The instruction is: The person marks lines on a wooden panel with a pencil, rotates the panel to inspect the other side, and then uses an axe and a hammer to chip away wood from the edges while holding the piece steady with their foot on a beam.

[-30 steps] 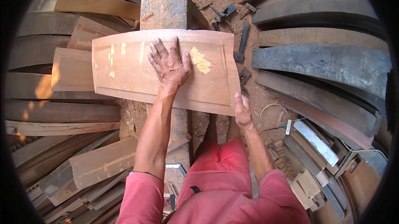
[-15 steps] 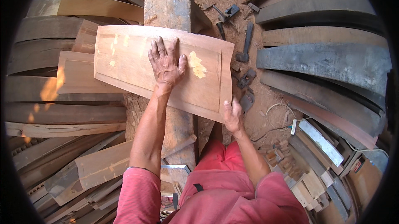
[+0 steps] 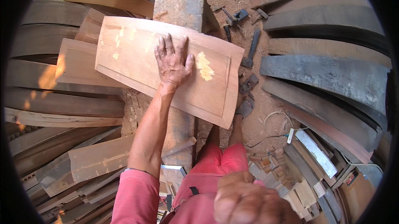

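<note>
A pale wooden panel (image 3: 137, 53) with a raised rim and yellowish patches lies across a thick wooden beam (image 3: 179, 4). On its face rests my left hand (image 3: 173, 65), flat with the fingers spread. Just right of that hand is the largest yellow patch (image 3: 204, 66). Away from the panel, my right hand (image 3: 253, 201) is raised close in front of my chest, low in the view. Its fingers are curled into a fist and no object shows in it.
Curved dark boards (image 3: 320, 74) are stacked along the right, with more boards (image 3: 54, 103) on the left. A hammer (image 3: 252, 47), a hand plane (image 3: 240, 14) and other tools lie on the sawdust floor. Wood offcuts (image 3: 299, 182) fill the lower right near a white cable (image 3: 277, 114).
My right hand has let go of the panel's lower right corner and come up toward my chest in a fist. My left hand stays flat on the panel. The view has shifted slightly.
</note>
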The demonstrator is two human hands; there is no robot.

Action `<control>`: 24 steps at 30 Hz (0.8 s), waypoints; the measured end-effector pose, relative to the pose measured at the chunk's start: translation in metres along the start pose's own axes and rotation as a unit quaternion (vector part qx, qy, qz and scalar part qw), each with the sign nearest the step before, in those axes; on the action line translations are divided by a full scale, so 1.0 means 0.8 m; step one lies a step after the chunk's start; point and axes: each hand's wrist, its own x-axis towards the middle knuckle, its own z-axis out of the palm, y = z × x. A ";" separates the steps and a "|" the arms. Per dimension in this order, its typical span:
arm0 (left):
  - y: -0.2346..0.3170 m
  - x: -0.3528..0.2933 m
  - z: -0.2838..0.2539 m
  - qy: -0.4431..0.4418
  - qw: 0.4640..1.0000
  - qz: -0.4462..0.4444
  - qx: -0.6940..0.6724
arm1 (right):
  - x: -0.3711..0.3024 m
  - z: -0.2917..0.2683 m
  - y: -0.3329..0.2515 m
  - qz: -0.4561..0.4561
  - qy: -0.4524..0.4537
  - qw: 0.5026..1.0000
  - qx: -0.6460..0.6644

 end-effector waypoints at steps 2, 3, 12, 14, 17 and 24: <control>0.005 0.005 -0.005 0.005 1.000 0.012 -0.022 | -0.034 -0.009 0.017 0.098 -0.047 0.990 0.091; 0.008 0.008 -0.004 0.002 1.000 0.018 -0.025 | -0.073 -0.029 0.023 0.180 -0.024 0.977 0.110; 0.007 0.003 -0.006 -0.001 1.000 -0.002 -0.024 | -0.039 -0.232 0.003 0.175 0.141 0.697 -0.681; 0.008 0.001 -0.004 -0.004 0.999 -0.007 -0.033 | -0.053 -0.317 -0.022 0.241 0.193 0.618 -0.722; 0.008 0.006 -0.007 -0.008 0.999 -0.005 -0.037 | -0.088 -0.436 -0.045 0.338 0.187 0.509 -0.769; 0.004 0.004 0.002 -0.031 0.999 0.017 0.003 | -0.130 -0.634 -0.013 0.541 -0.014 0.318 -0.778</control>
